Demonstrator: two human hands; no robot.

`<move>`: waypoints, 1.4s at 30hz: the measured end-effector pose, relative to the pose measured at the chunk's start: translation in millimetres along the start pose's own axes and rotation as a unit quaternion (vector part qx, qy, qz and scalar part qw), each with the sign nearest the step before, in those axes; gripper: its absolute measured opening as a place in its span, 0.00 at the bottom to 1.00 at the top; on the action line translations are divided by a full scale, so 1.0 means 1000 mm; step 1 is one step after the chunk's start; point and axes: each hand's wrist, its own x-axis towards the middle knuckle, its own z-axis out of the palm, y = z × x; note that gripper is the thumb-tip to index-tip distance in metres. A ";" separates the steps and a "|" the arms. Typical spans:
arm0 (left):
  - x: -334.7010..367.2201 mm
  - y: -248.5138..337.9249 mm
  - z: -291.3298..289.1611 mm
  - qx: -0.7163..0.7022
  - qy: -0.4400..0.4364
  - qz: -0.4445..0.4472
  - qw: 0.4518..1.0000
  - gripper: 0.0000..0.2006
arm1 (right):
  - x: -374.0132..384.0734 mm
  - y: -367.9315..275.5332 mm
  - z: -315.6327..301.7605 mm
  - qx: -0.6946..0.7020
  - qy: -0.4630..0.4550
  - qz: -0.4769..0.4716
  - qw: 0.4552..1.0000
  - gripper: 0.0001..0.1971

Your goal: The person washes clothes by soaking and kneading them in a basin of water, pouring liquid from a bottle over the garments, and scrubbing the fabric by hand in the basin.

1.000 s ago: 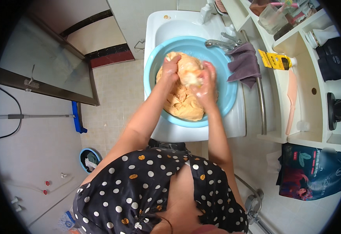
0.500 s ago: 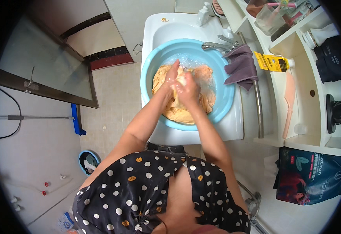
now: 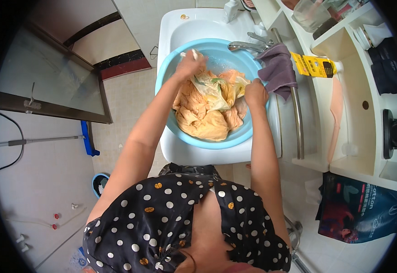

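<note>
A light blue basin [image 3: 165,79] stands in the white sink, holding sudsy water and a wet peach-orange cloth [image 3: 203,120]. A cream section with a green print [image 3: 219,93] lies stretched across the top of the bundle. My left hand [image 3: 191,64] is closed on a pale end of the cloth at the basin's far left, a bit of it poking out above the fingers. On the right side, close to the rim, my right hand [image 3: 256,93] grips the other end of the cream section. Its fingertips are partly hidden.
The chrome faucet [image 3: 246,46] reaches over the basin's far right rim. A purple towel [image 3: 278,68] hangs on a metal rail [image 3: 298,123] beside it. Shelves to the right hold a yellow tube [image 3: 314,65] and toiletries. A white pump bottle [image 3: 230,10] stands behind.
My hands were together over the middle of the basin, rubbing bunched cloth. They are now apart, left hand farther away and right hand out to the side, with the cream section spread between them.
</note>
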 end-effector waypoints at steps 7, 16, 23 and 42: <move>0.015 -0.028 0.076 0.501 -0.037 0.119 0.856 0.29 | -0.013 -0.033 0.036 -0.135 -0.254 -0.177 0.941 0.30; 0.043 -0.040 0.096 0.528 -0.193 0.027 0.826 0.17 | -0.014 -0.026 0.081 -0.295 -0.236 -0.179 0.908 0.21; 0.036 -0.042 0.093 0.460 -0.084 -0.016 0.884 0.13 | -0.003 -0.008 0.123 -0.144 -0.119 -0.170 0.968 0.22; 0.014 -0.039 0.114 0.604 -0.122 0.119 0.779 0.18 | -0.034 -0.009 0.076 -0.188 -0.170 -0.126 0.959 0.17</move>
